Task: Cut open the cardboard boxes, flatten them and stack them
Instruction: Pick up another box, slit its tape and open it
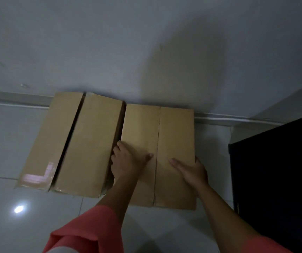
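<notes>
Two brown cardboard boxes stand side by side on the tiled floor against the wall. The right box (175, 136) has closed top flaps meeting in a centre seam. My left hand (126, 161) grips its left edge, fingers curled down into the gap between the boxes, thumb lying on top. My right hand (190, 170) grips its right edge, thumb stretched across the top, fingers wrapped over the side. The left box (84, 143) has a dark open slit between its top flaps and shiny tape at its near corner.
A dark cabinet (274, 179) stands close to the right of the right box. A pale wall (146, 52) with a skirting strip runs behind both boxes. Glossy white floor tiles (9, 143) spread to the left and in front.
</notes>
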Demonstrator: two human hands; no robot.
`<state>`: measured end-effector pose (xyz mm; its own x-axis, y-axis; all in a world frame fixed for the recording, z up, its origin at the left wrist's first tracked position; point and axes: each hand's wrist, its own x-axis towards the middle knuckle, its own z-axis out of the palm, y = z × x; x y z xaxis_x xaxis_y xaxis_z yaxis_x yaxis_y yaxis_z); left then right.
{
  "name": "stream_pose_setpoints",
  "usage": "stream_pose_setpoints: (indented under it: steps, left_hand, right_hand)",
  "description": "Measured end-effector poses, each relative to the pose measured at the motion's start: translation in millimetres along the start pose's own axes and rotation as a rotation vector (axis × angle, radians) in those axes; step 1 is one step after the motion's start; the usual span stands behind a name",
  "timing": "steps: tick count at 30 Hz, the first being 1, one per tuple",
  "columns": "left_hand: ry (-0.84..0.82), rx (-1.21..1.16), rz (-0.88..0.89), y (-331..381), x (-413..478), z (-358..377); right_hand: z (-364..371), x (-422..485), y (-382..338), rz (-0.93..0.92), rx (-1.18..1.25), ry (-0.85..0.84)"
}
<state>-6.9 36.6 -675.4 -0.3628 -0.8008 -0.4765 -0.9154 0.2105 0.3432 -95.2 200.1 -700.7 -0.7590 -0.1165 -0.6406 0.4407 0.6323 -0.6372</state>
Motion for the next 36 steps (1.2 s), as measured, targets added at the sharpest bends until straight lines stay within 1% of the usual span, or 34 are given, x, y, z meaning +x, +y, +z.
stream_pose_setpoints:
  steps: [5, 9, 17, 19, 21, 26, 30, 33, 36]
  left_hand:
    - [0.043, 0.023, -0.003, 10.3, -37.2, -33.3]
    - [0.059, 0.019, 0.014, 30.8, -83.6, -93.9]
    - [0.088, -0.140, 0.097, 104.3, -198.4, -261.4]
    - [0.105, -0.170, 0.137, 126.6, -230.7, -310.1]
    - [0.133, -0.172, 0.181, 144.7, -261.0, -353.9]
    - [0.203, -0.160, 0.288, 182.8, -334.5, -443.9]
    - [0.247, -0.212, 0.362, 205.6, -387.3, -489.1]
    - [0.263, -0.267, 0.422, 223.7, -424.4, -506.1]
    - [0.238, -0.308, 0.519, 250.7, -466.6, -513.0]
  right_hand:
    - [-24.1, -33.4, -15.6, 0.007, 0.000, -0.016]
    - [-63.2, -88.9, -57.4, -0.005, 0.020, -0.046]
    - [-162.3, -229.0, -181.4, -0.057, 0.122, -0.089]
    - [-191.1, -268.3, -219.9, -0.100, 0.137, -0.068]
    - [-219.7, -306.6, -253.7, -0.120, 0.143, -0.036]
    - [-283.3, -390.4, -319.0, -0.220, 0.142, -0.025]
    - [-332.1, -449.0, -350.5, -0.312, 0.177, 0.007]
    - [-371.5, -486.9, -359.4, -0.365, 0.178, 0.063]
    - [-417.8, -518.9, -361.0, -0.394, 0.209, 0.144]
